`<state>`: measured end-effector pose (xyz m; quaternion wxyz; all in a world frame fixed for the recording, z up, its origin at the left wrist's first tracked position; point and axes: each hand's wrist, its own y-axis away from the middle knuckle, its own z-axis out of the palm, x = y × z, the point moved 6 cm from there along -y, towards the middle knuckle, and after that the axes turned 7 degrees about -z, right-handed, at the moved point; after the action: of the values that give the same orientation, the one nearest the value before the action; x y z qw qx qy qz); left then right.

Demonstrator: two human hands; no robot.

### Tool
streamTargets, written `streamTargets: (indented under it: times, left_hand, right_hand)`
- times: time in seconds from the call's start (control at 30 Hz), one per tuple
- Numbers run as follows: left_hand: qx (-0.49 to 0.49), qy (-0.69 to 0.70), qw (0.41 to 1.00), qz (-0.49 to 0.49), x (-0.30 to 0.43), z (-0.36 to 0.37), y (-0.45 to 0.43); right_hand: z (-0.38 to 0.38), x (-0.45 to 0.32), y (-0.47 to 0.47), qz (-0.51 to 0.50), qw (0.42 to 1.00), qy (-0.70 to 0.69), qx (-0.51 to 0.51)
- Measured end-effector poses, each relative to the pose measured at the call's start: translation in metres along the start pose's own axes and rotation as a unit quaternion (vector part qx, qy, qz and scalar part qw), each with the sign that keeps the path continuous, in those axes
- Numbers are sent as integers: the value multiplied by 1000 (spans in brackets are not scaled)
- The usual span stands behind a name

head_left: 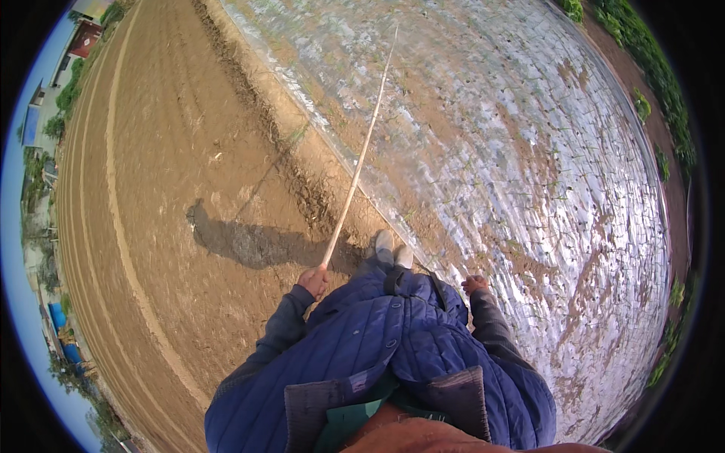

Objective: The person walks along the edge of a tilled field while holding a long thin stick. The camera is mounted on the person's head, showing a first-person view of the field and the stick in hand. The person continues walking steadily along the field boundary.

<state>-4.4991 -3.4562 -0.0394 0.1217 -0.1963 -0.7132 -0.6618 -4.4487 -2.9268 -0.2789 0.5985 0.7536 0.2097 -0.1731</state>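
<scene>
My left hand (314,282) is closed around the near end of a long, thin wooden pole (361,156). The pole slants forward and a little to the right, its tapered far part over a bed covered with plastic mulch film (487,130). Small green seedlings stand in rows across the film. My right hand (474,283) hangs by my right side with its fingers curled; whether it holds something cannot be told. Both my shoes (384,240) are on the soil by the film's edge.
A raised soil ridge (266,93) borders the film. Left of it lies bare brown soil (164,170) with long low ridges, where my shadow falls. Leafy green plants (651,68) grow beyond the film at the right. Buildings (85,38) and trees stand at the far left.
</scene>
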Motion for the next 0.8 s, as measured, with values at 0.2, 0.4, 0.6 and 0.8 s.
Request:
streamTargets:
  times: [0.2,0.4,0.6,0.8]
  left_hand:
    - [28,29,999,1,-13,-10,8]
    - [40,41,998,14,-19,-15,17]
    - [53,58,997,8,-28,-17,24]
    - [64,77,995,12,-33,-25,25]
  right_hand:
    - [-6,32,-36,-34,994,96,27]
    - [-2,30,-32,-29,990,-116,-76]
    - [-7,16,-23,10,993,-100,-62]
    - [-6,-4,-15,26,998,-40,-28]
